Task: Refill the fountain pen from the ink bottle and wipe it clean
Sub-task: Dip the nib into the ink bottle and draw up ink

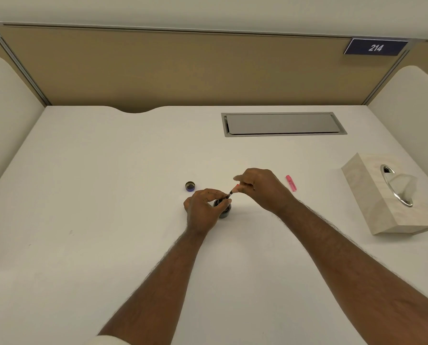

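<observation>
**Forearms over desk, pen at ink bottle**

Bottle cap loose on desk, left of hands. Left hand curled around ink bottle. Fountain pen tilted, lower end at bottle mouth. Right hand pinched on pen's upper end. Pink pen cap beside; tissue box far right.

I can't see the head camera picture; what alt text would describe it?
Over a white desk, the left hand steadies an open ink bottle while the right hand holds a pen tilted into its mouth. The bottle cap lies to the left, a pink pen cap and a tissue box to the right.
</observation>
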Demonstrator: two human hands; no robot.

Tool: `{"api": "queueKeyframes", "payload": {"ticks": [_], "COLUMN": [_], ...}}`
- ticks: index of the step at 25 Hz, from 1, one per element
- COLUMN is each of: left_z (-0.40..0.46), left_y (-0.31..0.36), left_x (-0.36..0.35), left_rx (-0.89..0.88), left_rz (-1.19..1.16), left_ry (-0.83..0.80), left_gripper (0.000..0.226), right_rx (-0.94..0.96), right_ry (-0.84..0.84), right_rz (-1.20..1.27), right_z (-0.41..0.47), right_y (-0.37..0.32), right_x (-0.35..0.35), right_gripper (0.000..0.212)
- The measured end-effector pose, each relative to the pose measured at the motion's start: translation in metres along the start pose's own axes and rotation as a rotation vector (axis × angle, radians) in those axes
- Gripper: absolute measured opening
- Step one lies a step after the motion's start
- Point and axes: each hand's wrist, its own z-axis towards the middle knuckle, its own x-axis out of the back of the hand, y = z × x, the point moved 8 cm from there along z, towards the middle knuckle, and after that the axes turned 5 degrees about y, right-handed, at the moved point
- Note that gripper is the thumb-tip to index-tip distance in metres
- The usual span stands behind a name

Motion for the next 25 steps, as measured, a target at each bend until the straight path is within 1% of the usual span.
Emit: {"api": "queueKeyframes", "payload": {"ticks": [2,4,6,8,11,13,16,19,22,25], "left_z": [0.000,0.000,0.000,0.000,0.000,-0.001,-0.001,0.000,0.000,-0.001], "left_y": [0.000,-0.001,0.000,0.000,0.002,0.004,0.005,0.003,0.003,0.002], "left_x": [0.000,-0.001,-0.001,0.000,0.001,0.001,0.001,0.001,0.000,0.000], "left_rx": [-0.001,0.001,0.003,0.003,0.001,-0.006,-0.007,-0.002,-0.004,-0.002], "left_rz": [0.003,0.002,0.002,-0.002,-0.009,-0.010,-0.007,-0.012,-0.014,-0.014], "left_ry": [0.000,-0.003,-0.001,-0.001,-0.004,-0.004,-0.007,-0.007,-0.009,-0.004], "left_gripper": [0.002,0.005,0.005,0.004,0.007,0.015,0.017,0.014,0.014,0.014], "right_rx": [0.064,0.115,0.125,0.096,0.002,-0.007,0.073,0.153,0.123,0.042], "right_ry": [0.021,0.003,-0.001,-0.003,-0.057,-0.027,0.023,0.001,0.024,-0.028], "right_rz": [-0.001,-0.033,-0.042,-0.038,-0.069,-0.058,-0.026,-0.067,-0.058,-0.076], "right_z": [-0.002,-0.002,-0.001,0.001,0.003,0.002,-0.002,-0.003,0.000,0.002], "right_y": [-0.004,-0.007,-0.007,-0.005,0.001,0.002,-0.005,-0.009,-0.006,-0.001], "right_x": [0.001,-0.002,-0.003,-0.003,-0.007,-0.005,-0.001,-0.004,-0.004,-0.006], "right_gripper": [0.033,0.028,0.019,0.014,0.017,0.020,0.030,0.025,0.016,0.016]}}
